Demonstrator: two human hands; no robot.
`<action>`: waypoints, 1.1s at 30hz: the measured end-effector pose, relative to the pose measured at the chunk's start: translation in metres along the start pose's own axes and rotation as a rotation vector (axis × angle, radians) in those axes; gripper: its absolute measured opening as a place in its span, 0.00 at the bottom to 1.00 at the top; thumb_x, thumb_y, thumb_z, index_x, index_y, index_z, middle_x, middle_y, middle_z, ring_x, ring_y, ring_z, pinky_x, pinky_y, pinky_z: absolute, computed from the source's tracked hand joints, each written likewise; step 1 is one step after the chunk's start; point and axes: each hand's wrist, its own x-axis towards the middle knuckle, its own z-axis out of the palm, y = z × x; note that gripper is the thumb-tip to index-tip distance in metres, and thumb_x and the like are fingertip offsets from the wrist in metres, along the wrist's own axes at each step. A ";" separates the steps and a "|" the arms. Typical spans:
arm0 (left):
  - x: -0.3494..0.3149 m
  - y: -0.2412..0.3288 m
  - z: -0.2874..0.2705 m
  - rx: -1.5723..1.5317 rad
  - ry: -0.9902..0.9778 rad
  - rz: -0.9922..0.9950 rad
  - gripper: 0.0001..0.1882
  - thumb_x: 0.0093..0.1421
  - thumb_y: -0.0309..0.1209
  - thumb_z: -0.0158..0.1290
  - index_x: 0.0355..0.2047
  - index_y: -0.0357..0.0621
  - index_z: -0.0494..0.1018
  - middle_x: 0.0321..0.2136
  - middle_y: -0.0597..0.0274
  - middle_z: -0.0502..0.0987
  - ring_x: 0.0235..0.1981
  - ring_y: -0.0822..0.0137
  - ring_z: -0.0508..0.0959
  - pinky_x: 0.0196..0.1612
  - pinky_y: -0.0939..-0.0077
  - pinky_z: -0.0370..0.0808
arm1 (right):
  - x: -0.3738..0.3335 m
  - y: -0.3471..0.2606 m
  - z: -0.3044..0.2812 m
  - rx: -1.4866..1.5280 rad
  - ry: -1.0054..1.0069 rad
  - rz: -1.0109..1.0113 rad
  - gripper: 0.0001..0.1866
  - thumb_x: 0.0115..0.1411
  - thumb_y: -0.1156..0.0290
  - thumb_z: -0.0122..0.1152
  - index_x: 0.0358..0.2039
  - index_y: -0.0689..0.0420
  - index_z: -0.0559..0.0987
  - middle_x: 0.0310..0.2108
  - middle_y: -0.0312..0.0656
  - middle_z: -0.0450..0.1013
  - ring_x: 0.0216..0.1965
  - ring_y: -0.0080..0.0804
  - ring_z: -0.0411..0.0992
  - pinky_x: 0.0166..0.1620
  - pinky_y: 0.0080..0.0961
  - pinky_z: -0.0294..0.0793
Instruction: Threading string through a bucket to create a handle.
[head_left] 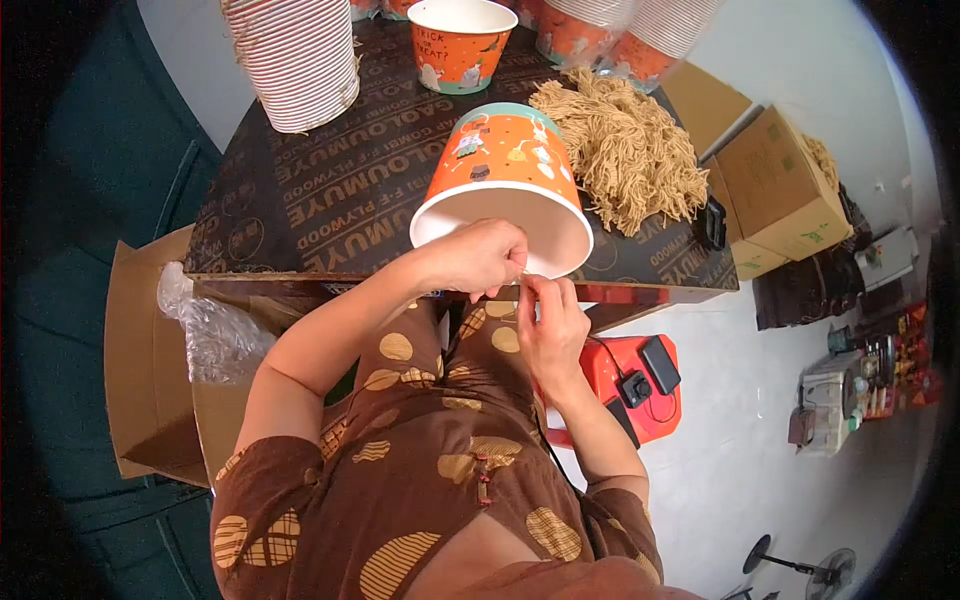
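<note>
An orange paper bucket (500, 160) with a green base band and white rim lies on its side at the table's near edge, its mouth facing me. My left hand (482, 258) is closed in front of the lower rim, fingertips pinched. Close beside it, to the right and slightly lower, my right hand (552, 325) also pinches with thumb and fingers. The two sets of fingertips nearly meet just below the rim. Whatever lies between them is too small to make out. A heap of tan cords (630, 150) sits right of the bucket.
On the dark printed plywood table (320, 190) stand a tall stack of paper buckets (295, 70), one upright orange bucket (462, 45) and plastic-wrapped stacks (585, 30). Cardboard boxes flank it, one left (150, 350), one right (780, 185). A red stool (640, 400) holds black devices.
</note>
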 end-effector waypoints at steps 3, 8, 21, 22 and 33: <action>0.001 -0.004 0.001 -0.011 0.017 0.000 0.04 0.56 0.23 0.47 0.27 0.34 0.70 0.16 0.58 0.74 0.12 0.71 0.72 0.14 0.75 0.67 | 0.000 0.000 0.001 0.045 0.012 0.024 0.09 0.52 0.80 0.62 0.35 0.59 0.76 0.27 0.45 0.70 0.22 0.42 0.72 0.24 0.34 0.71; 0.000 -0.009 0.001 -0.102 0.024 0.029 0.04 0.56 0.23 0.48 0.27 0.34 0.71 0.16 0.58 0.74 0.12 0.71 0.71 0.14 0.75 0.66 | -0.003 -0.006 0.001 0.213 0.012 0.128 0.08 0.53 0.82 0.62 0.33 0.59 0.76 0.26 0.45 0.71 0.22 0.41 0.72 0.24 0.32 0.71; -0.006 -0.008 0.004 0.143 0.078 0.098 0.04 0.54 0.22 0.52 0.30 0.35 0.72 0.23 0.52 0.76 0.27 0.60 0.78 0.29 0.65 0.72 | -0.003 -0.011 0.000 0.286 -0.002 0.190 0.07 0.54 0.84 0.59 0.34 0.63 0.75 0.27 0.45 0.71 0.22 0.34 0.71 0.27 0.26 0.70; -0.007 -0.010 0.004 0.209 0.123 0.152 0.04 0.53 0.22 0.52 0.30 0.35 0.71 0.25 0.51 0.77 0.29 0.57 0.78 0.32 0.64 0.72 | -0.003 -0.011 -0.001 0.283 0.031 0.174 0.08 0.54 0.83 0.60 0.35 0.63 0.75 0.27 0.46 0.71 0.21 0.38 0.72 0.25 0.29 0.71; -0.012 -0.014 0.014 0.318 0.247 0.335 0.05 0.53 0.20 0.48 0.31 0.37 0.68 0.32 0.51 0.75 0.36 0.50 0.77 0.37 0.60 0.73 | -0.013 -0.037 -0.017 0.603 -0.123 0.242 0.13 0.56 0.84 0.56 0.43 0.64 0.74 0.29 0.44 0.76 0.25 0.31 0.76 0.28 0.23 0.74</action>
